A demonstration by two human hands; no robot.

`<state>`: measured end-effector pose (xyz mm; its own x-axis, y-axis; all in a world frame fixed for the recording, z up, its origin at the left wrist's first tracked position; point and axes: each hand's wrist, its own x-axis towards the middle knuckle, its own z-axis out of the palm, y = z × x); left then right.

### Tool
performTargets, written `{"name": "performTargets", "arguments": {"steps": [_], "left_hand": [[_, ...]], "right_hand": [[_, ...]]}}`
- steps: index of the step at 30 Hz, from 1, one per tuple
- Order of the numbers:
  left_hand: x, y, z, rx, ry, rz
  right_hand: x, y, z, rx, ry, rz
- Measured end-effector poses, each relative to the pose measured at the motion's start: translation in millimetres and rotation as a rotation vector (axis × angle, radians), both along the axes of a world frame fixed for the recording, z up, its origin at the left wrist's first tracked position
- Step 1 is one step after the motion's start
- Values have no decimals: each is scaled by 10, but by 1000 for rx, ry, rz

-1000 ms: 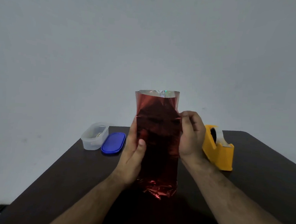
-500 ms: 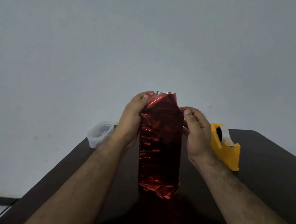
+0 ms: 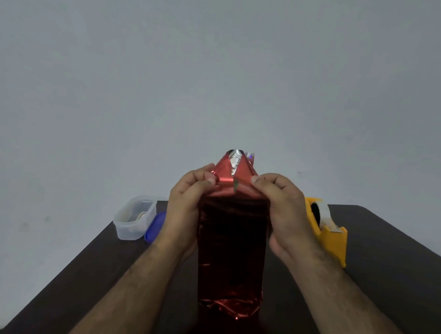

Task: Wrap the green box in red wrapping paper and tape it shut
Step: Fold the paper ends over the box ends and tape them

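- Wrapped box (image 3: 231, 247) upright on dark table (image 3: 388, 267), long axis vertical, green fully hidden under red wrapping paper (image 3: 230, 270); crumpled paper bunched at box base, nearest camera.
- Left hand (image 3: 186, 203) against box's left upper side, thumb and fingertips (image 3: 209, 177) pinched shut on left corner of top fold.
- Right hand (image 3: 285, 209) mirrored on box's right upper side, pinched shut on right corner.
- Top flaps (image 3: 236, 169) above both hands, folded into a peak, silver underside showing at centre seam; no tape visible there.
- Yellow tape dispenser (image 3: 326, 230) just right of box, behind right wrist: right hand nearer, likely tape fetcher while left pins fold.
- Clear container (image 3: 133, 217) and blue lid (image 3: 155, 226) left of box, farther back.
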<state>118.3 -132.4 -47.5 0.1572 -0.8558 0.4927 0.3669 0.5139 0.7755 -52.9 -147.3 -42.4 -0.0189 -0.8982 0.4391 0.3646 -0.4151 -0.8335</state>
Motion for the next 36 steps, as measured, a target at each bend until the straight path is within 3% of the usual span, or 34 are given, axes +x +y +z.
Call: {"name": "performTargets", "arguments": {"steps": [9, 21, 26, 32, 36], "left_hand": [[38, 108, 66, 0, -192, -72], [290, 84, 136, -80, -658, 132], [260, 162, 383, -207, -666, 239], [105, 225, 494, 18, -732, 70], [117, 265, 585, 56, -801, 80]], "right_hand": [[-59, 29, -13, -16, 142, 133], [-156, -21, 10, -60, 239, 161], [-164, -45, 5, -84, 240, 182], [-147, -52, -43, -107, 225, 166], [-139, -46, -43, -112, 227, 152]]}}
